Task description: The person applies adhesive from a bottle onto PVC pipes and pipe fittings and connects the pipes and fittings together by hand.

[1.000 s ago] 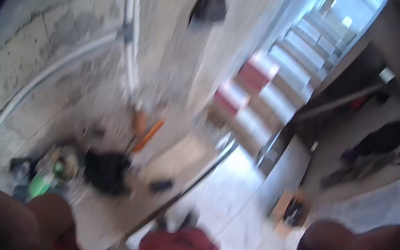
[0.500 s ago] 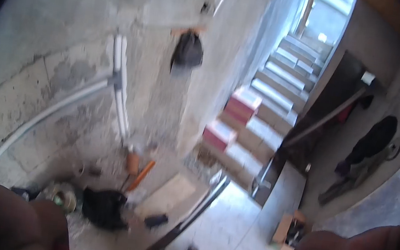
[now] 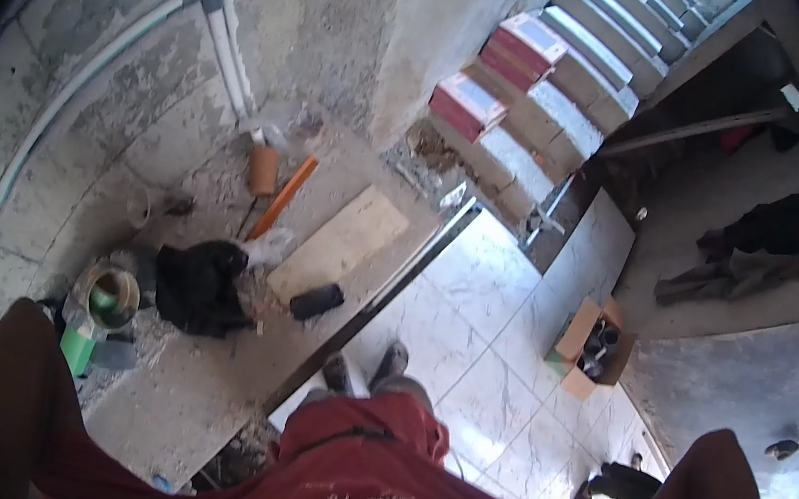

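Head cam: view down over red shirt [image 3: 359,481]; both arms raised, elbows out wide.
L hand: out of view past L arm [image 3: 19,381]; can't tell if grip's open or closed.
R hand: likewise out of view past R arm [image 3: 717,483]; grip state can't be told.
Bucket [image 3: 131,305]: nr L elbow, on dusty floor, w/ something green inside.
Green container [image 3: 75,350]: just beside bucket, close to L arm.
Black cloth [image 3: 197,289]: heaped on dusty floor, other side of bucket.
Orange bar [image 3: 285,196]: lies beside reddish-brown cylinder [image 3: 262,171].
Pale slab [image 3: 339,247]: flat on dusty floor, dk pouch [image 3: 317,301] nr its lower end.
Cardboard box [image 3: 575,329]: open on white tiles [image 3: 500,404], w/ dk items inside.
Stairs [image 3: 558,121]: 2 red/white cartons [image 3: 521,52] on lower steps.
Other person: dk-clad leg [image 3: 626,486] & shoe visible, partly behind R arm.
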Demonstrator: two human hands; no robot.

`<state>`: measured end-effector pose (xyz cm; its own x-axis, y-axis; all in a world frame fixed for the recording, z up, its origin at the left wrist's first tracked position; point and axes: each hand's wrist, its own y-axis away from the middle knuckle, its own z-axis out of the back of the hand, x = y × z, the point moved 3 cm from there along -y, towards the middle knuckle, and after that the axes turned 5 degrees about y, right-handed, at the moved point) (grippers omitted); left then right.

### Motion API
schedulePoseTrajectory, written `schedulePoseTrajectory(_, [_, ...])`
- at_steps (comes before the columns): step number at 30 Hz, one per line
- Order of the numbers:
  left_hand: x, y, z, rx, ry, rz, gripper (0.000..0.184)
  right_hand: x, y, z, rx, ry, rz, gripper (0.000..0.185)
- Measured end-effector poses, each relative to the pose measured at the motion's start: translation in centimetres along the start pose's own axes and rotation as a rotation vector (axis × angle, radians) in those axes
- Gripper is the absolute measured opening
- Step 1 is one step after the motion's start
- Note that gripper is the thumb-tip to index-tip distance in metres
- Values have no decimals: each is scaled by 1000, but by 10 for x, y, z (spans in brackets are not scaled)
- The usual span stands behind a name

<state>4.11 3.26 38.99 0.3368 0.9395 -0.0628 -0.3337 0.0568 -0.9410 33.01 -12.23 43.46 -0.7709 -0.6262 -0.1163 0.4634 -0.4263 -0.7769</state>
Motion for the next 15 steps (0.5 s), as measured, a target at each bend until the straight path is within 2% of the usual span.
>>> schedulePoseTrajectory(6, [33,30,-38,-57,28,115,32,-5,40,21,-180,-4,-31,28])
schedulePoseTrajectory(9, [53,51,-63,-142,80,234,32,-25,99,37,-375,16,-256,28])
schedulePoseTrajectory(11, [64,81,-88,-235,107,376,33,-50,171,36,-510,41,-520,28])
schedulePoseTrajectory(12, [68,100,-101,-278,112,514,33,-65,224,25,-562,30,-733,28])
schedulePoseTrajectory(14, [81,152,-145,-304,136,873,34,-84,347,-21,-583,-39,-1218,28])
schedulePoseTrajectory(15, [83,192,-170,-249,163,1128,34,-83,417,-53,-550,-77,-1461,28])
